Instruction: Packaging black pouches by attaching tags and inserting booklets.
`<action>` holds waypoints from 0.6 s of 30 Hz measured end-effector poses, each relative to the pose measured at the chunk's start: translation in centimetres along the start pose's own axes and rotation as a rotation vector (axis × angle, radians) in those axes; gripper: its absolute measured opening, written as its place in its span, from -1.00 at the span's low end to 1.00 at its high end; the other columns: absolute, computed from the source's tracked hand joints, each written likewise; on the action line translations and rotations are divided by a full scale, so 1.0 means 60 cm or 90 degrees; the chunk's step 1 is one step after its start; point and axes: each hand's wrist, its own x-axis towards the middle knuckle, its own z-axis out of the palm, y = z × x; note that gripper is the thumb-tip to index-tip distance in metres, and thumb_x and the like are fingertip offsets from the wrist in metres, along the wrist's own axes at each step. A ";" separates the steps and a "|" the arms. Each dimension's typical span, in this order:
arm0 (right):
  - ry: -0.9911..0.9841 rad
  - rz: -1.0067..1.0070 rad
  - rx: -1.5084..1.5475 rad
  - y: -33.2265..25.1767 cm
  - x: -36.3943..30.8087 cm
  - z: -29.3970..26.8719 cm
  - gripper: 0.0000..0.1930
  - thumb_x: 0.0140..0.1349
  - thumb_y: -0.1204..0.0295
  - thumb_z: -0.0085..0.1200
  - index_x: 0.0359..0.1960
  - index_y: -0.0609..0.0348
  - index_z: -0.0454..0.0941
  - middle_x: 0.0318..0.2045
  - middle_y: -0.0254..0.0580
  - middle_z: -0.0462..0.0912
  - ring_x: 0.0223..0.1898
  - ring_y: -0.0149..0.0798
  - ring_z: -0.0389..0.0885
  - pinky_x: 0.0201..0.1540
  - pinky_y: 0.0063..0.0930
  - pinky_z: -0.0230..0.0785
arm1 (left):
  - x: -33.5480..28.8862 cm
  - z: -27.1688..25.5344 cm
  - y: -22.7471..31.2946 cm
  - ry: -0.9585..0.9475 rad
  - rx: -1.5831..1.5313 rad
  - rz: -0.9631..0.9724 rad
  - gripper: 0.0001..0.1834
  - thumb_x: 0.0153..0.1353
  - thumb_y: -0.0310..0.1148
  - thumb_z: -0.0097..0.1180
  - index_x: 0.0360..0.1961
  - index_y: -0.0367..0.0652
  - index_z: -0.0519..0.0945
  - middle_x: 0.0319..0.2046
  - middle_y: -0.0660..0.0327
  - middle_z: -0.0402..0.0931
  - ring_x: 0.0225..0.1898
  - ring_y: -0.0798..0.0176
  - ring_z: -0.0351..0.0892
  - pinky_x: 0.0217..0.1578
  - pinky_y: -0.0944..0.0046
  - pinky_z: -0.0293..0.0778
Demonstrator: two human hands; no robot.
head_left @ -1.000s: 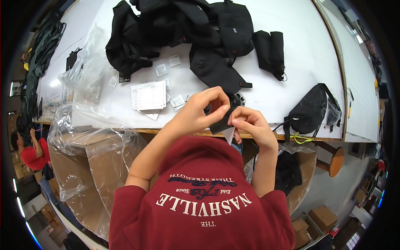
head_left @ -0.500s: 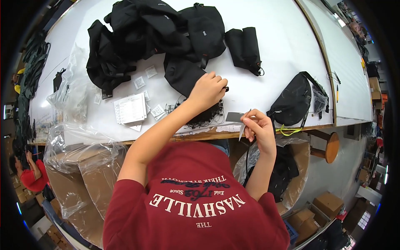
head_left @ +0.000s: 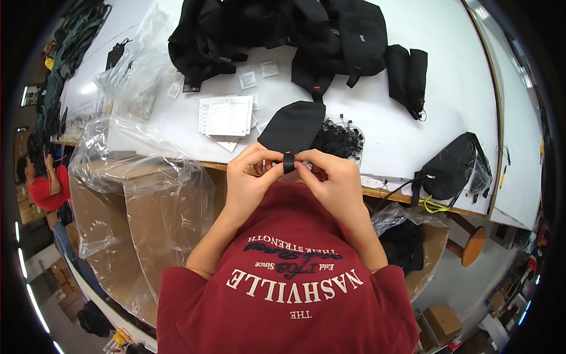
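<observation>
Close to the body, above the red shirt (head_left: 295,283), the left hand (head_left: 250,180) and the right hand (head_left: 333,183) meet at the desk (head_left: 413,118) edge, and each grip is closed, thumb and fingertips pinching a small black strap loop (head_left: 289,163) between them. That loop sits at the near end of a flat black pouch (head_left: 293,127), which rises from the hands and rests on the desk. Just right of the pouch lies a heap of small black fasteners (head_left: 339,138). To the left lies a stack of white paper cards (head_left: 225,116), with a few small white packets (head_left: 259,74) beyond it. Clear plastic bags (head_left: 147,194) line cardboard boxes below the desk edge on the left. Farther back, a pile of black bags (head_left: 277,29) spreads across the desk, and a single black bag (head_left: 451,168) sits near the right edge.
</observation>
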 end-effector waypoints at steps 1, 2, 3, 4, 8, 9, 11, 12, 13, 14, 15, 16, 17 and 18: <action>0.007 -0.029 -0.012 0.000 0.000 0.004 -0.91 0.09 0.44 0.19 -0.35 0.09 0.60 -0.57 -0.25 0.60 -0.63 -0.29 0.55 -0.57 -0.47 0.34 | -0.003 -0.005 -0.001 0.003 -0.005 -0.024 -0.84 -0.02 -0.56 0.28 -0.34 -0.25 0.68 -0.53 0.37 0.39 -0.53 0.54 0.29 -0.55 0.50 0.19; 0.002 -0.030 -0.014 -0.001 0.000 0.006 -0.91 0.09 0.44 0.19 -0.35 0.09 0.60 -0.57 -0.25 0.60 -0.63 -0.29 0.55 -0.57 -0.47 0.34 | -0.004 -0.007 0.000 0.007 -0.008 -0.026 -0.84 -0.02 -0.56 0.28 -0.34 -0.25 0.68 -0.53 0.37 0.39 -0.53 0.54 0.29 -0.55 0.50 0.19; 0.004 -0.069 -0.057 -0.001 -0.001 0.008 -0.91 0.08 0.44 0.19 -0.37 0.09 0.60 -0.58 -0.27 0.59 -0.62 -0.29 0.55 -0.56 -0.46 0.34 | -0.004 -0.009 0.003 -0.002 -0.005 -0.002 -0.84 -0.01 -0.57 0.28 -0.33 -0.25 0.67 -0.51 0.35 0.41 -0.51 0.54 0.32 -0.54 0.51 0.22; 0.007 -0.109 -0.101 -0.001 -0.001 0.009 -0.91 0.06 0.44 0.20 -0.38 0.09 0.60 -0.60 -0.28 0.58 -0.61 -0.29 0.55 -0.56 -0.45 0.34 | -0.003 -0.010 0.005 -0.012 -0.003 0.022 -0.84 -0.01 -0.57 0.27 -0.33 -0.26 0.67 -0.48 0.34 0.42 -0.50 0.53 0.35 -0.52 0.52 0.26; 0.011 -0.135 -0.129 -0.005 -0.001 0.012 -0.92 0.04 0.46 0.20 -0.42 0.12 0.59 -0.63 -0.25 0.53 -0.61 -0.29 0.53 -0.55 -0.45 0.34 | 0.000 -0.015 0.003 -0.019 -0.024 0.030 -0.86 0.01 -0.59 0.25 -0.35 -0.26 0.67 -0.41 0.30 0.47 -0.44 0.53 0.41 -0.46 0.51 0.33; 0.009 -0.078 -0.061 -0.007 -0.003 0.015 -0.93 0.07 0.48 0.19 -0.40 0.13 0.58 -0.67 -0.30 0.50 -0.63 -0.35 0.49 -0.55 -0.49 0.32 | 0.002 -0.016 -0.002 -0.004 -0.003 0.104 -0.88 0.03 -0.60 0.24 -0.35 -0.28 0.65 -0.37 0.28 0.49 -0.41 0.52 0.43 -0.41 0.50 0.36; 0.006 -0.021 0.008 -0.007 -0.006 0.014 -0.93 0.09 0.49 0.18 -0.39 0.14 0.57 -0.70 -0.35 0.47 -0.66 -0.41 0.46 -0.55 -0.54 0.30 | 0.003 -0.015 -0.003 0.012 0.018 0.177 -0.90 0.06 -0.60 0.22 -0.35 -0.29 0.64 -0.32 0.25 0.51 -0.38 0.51 0.44 -0.36 0.48 0.39; -0.050 0.094 0.194 -0.003 -0.008 0.009 -0.92 0.14 0.50 0.16 -0.35 0.16 0.53 -0.65 -0.39 0.48 -0.63 -0.48 0.44 -0.52 -0.59 0.28 | 0.002 -0.014 -0.001 0.020 -0.115 0.107 -0.92 0.10 -0.59 0.18 -0.34 -0.29 0.60 -0.29 0.24 0.51 -0.36 0.50 0.44 -0.32 0.48 0.38; -0.106 0.211 0.381 0.000 -0.010 0.004 -0.91 0.19 0.51 0.13 -0.31 0.18 0.49 -0.61 -0.44 0.48 -0.59 -0.55 0.41 -0.49 -0.65 0.27 | 0.002 -0.014 0.002 0.028 -0.246 0.035 -0.93 0.14 -0.59 0.15 -0.32 -0.29 0.57 -0.26 0.23 0.52 -0.34 0.49 0.44 -0.28 0.49 0.38; -0.109 0.211 0.380 0.003 -0.012 0.002 -0.91 0.19 0.51 0.13 -0.31 0.18 0.49 -0.61 -0.44 0.48 -0.59 -0.55 0.41 -0.49 -0.65 0.27 | 0.001 -0.016 0.003 0.031 -0.246 0.034 -0.93 0.14 -0.59 0.15 -0.32 -0.29 0.57 -0.26 0.23 0.52 -0.34 0.49 0.44 -0.28 0.49 0.38; -0.079 0.199 0.496 0.006 -0.015 0.001 -0.90 0.22 0.51 0.12 -0.28 0.17 0.45 -0.53 -0.43 0.49 -0.54 -0.58 0.41 -0.45 -0.68 0.26 | 0.000 -0.020 0.004 0.041 -0.317 -0.006 -0.93 0.18 -0.57 0.11 -0.30 -0.28 0.54 -0.26 0.22 0.52 -0.35 0.50 0.43 -0.27 0.50 0.38; -0.047 0.187 0.611 0.010 -0.017 -0.002 -0.88 0.24 0.52 0.10 -0.26 0.17 0.40 -0.46 -0.41 0.49 -0.48 -0.61 0.41 -0.41 -0.72 0.25 | -0.002 -0.022 0.006 0.051 -0.388 -0.046 -0.94 0.21 -0.55 0.08 -0.28 -0.27 0.51 -0.26 0.22 0.52 -0.35 0.50 0.42 -0.25 0.51 0.37; -0.074 0.177 0.635 0.019 -0.021 -0.012 -0.86 0.24 0.55 0.09 -0.27 0.18 0.36 -0.36 -0.30 0.50 -0.38 -0.54 0.45 -0.33 -0.70 0.28 | -0.002 -0.020 0.014 0.047 -0.410 -0.037 -0.95 0.23 -0.53 0.07 -0.28 -0.24 0.49 -0.31 0.26 0.50 -0.40 0.56 0.37 -0.34 0.55 0.32; -0.079 0.180 0.635 0.021 -0.021 -0.014 -0.86 0.24 0.55 0.09 -0.27 0.18 0.36 -0.36 -0.30 0.50 -0.38 -0.54 0.45 -0.33 -0.70 0.28 | -0.005 -0.024 0.020 0.051 -0.411 -0.039 -0.95 0.23 -0.53 0.07 -0.28 -0.24 0.49 -0.31 0.26 0.50 -0.40 0.56 0.37 -0.34 0.55 0.32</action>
